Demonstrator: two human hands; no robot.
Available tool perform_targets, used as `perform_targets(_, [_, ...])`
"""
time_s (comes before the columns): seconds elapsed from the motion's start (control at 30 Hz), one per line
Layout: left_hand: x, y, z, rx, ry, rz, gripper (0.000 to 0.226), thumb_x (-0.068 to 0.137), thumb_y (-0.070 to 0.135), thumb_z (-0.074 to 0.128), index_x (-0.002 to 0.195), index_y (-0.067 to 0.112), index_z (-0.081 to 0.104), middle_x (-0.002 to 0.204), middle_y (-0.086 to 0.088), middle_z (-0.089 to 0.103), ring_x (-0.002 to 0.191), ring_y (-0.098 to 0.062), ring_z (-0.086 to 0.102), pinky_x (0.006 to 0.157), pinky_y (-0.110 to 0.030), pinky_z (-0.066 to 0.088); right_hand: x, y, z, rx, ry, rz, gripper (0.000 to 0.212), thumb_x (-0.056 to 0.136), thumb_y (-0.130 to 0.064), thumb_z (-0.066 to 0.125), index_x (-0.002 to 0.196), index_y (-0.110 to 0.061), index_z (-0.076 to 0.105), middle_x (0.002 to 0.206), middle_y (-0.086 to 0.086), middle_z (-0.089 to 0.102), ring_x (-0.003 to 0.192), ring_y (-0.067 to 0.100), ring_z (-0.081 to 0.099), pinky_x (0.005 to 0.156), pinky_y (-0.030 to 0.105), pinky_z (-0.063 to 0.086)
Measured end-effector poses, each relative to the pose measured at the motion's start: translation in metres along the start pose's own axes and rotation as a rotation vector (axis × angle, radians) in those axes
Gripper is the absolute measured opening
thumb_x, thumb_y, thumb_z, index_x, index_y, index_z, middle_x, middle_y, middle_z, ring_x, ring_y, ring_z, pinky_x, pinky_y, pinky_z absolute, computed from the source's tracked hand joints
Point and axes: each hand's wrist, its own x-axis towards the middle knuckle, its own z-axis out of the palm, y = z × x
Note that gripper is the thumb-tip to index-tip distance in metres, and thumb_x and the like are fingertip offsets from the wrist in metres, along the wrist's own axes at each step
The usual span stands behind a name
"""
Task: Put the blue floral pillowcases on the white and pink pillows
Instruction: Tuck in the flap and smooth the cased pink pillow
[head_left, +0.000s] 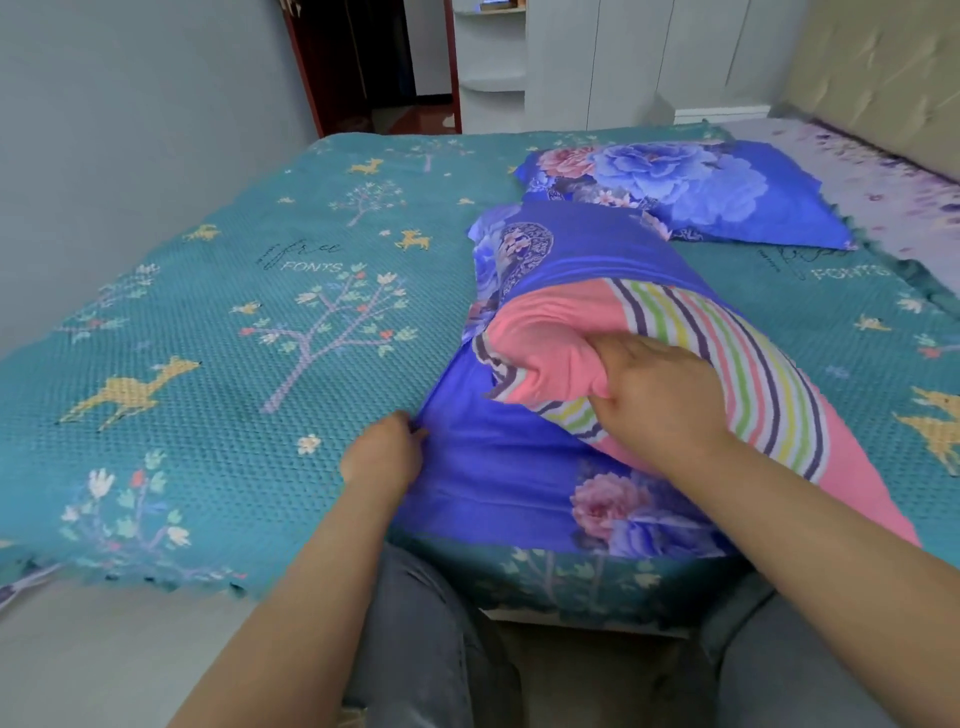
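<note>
Pillowcase (498, 467), near bed edge: left hand (382, 457) pinches its opening; right hand (660, 395) clutches pink striped pillow (675, 332), half inserted. Next: push deeper.

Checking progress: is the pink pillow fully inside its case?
No, partly in. The pillow lies half out of the case.

bedspread (208, 291) | script "free" above "FONTS", left of centre | "FONTS" repeated near right edge
</note>
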Motion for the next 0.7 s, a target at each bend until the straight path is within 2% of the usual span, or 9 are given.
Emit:
perform_targets(0.1, [-0.01,0.028,0.01,0.109,0.54,0.492,0.018,0.08,0.016,0.052,0.098,0.014,0.057,0.098,-0.01,0.057,0.086,-0.032,0.056,0.067,-0.039,0.046,-0.001,0.007,-0.004,0.019,0.061,-0.051,0.04,0.072,-0.031,0.045,0.097,-0.01,0.068,0.085,0.007,0.07,0.067,0.027,0.067,0.05,0.027,0.048])
perform_targets(0.17, [-0.011,0.048,0.028,0.136,0.525,0.819,0.03,0.082,0.03,0.051,0.104,0.014,0.061,0.102,-0.006,0.062,0.092,-0.03,0.06,0.078,-0.038,0.047,0.004,0.013,-0.009,0.09,0.033,-0.03,0.046,0.076,-0.037,0.041,0.102,-0.009,0.066,0.082,0.008,0.07,0.061,0.03,0.065,0.049,0.026,0.043])
perform_targets(0.2, [-0.01,0.056,0.035,0.194,0.427,0.866,0.045,0.083,0.042,0.049,0.114,0.012,0.061,0.114,-0.007,0.063,0.105,-0.029,0.06,0.091,-0.038,0.046,0.008,0.017,-0.01,0.134,0.022,-0.02,0.049,0.078,-0.041,0.038,0.104,-0.009,0.065,0.078,0.009,0.069,0.06,0.032,0.064,0.05,0.027,0.04])
perform_targets(0.3, [0.004,0.067,0.046,0.419,0.078,0.789,0.088,0.082,0.059,0.052,0.147,0.007,0.025,0.151,-0.01,0.031,0.14,-0.026,0.029,0.116,-0.04,0.015,0.018,0.024,-0.009,0.194,-0.027,0.018,0.054,0.081,-0.046,0.038,0.111,-0.007,0.06,0.077,0.015,0.066,0.067,0.035,0.061,0.056,0.029,0.033])
perform_targets(0.37, [0.015,0.072,0.049,0.508,-0.001,0.697,0.076,0.089,0.049,0.049,0.148,0.01,0.02,0.151,-0.009,0.027,0.137,-0.027,0.027,0.114,-0.041,0.014,0.024,0.034,-0.004,0.245,-0.037,0.045,0.048,0.084,-0.043,0.041,0.108,-0.005,0.058,0.08,0.017,0.065,0.071,0.035,0.06,0.057,0.029,0.028])
perform_targets(0.47, [0.021,0.074,0.053,0.603,0.107,0.726,0.036,0.09,0.023,0.037,0.112,0.017,0.065,0.125,-0.007,0.055,0.11,-0.027,0.051,0.099,-0.04,0.037,0.034,0.041,-0.005,0.32,-0.057,0.094,0.045,0.086,-0.045,0.045,0.1,-0.004,0.057,0.084,0.019,0.065,0.076,0.035,0.059,0.059,0.029,0.027])
perform_targets(0.57, [0.034,0.079,0.063,0.602,0.246,0.936,0.038,0.079,0.018,0.036,0.071,0.016,0.073,0.105,-0.007,0.068,0.095,-0.027,0.063,0.087,-0.037,0.051,0.05,0.043,-0.007,0.294,-0.088,0.086,0.042,0.092,-0.041,0.051,0.113,-0.005,0.055,0.095,0.02,0.065,0.087,0.036,0.059,0.064,0.029,0.026])
perform_targets(0.63, [0.043,0.085,0.063,0.546,0.278,0.97,0.038,0.084,0.015,0.036,0.086,0.01,0.073,0.112,-0.012,0.066,0.105,-0.03,0.061,0.096,-0.044,0.047,0.06,0.047,-0.006,0.295,-0.13,0.079,0.039,0.094,-0.035,0.052,0.12,-0.007,0.051,0.099,0.02,0.064,0.09,0.035,0.059,0.063,0.03,0.027])
perform_targets(0.7, [0.052,0.093,0.065,0.533,0.172,0.928,0.041,0.094,0.017,0.031,0.127,0.006,0.053,0.136,-0.013,0.049,0.121,-0.031,0.049,0.106,-0.042,0.035,0.067,0.054,-0.006,0.332,-0.165,0.093,0.038,0.095,-0.035,0.05,0.12,-0.007,0.049,0.102,0.019,0.063,0.091,0.034,0.058,0.063,0.031,0.031])
